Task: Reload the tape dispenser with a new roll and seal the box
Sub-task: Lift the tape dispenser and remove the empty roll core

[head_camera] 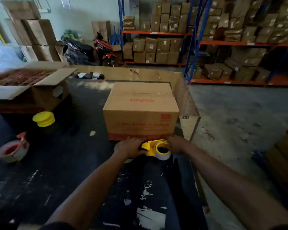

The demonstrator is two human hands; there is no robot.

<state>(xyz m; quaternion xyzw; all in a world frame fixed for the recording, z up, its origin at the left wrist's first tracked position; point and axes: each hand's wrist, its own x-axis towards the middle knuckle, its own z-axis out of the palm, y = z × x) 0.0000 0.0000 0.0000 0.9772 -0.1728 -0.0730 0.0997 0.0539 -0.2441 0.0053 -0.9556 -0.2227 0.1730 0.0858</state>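
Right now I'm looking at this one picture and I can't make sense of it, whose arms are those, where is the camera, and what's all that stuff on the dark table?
There is no machine here. The camera sits on a person's head and looks forward and down, so the two arms reaching in from the bottom are that person's own.

The left hand and the right hand together hold a yellow tape dispenser with a tape roll on it, right against the near bottom edge of a closed cardboard box.

All this rests on a dark worktable. To the left lie a yellow round part and a second tape roll in a red dispenser. Further back stands an open carton.

Behind are shelves of boxes and a parked scooter.
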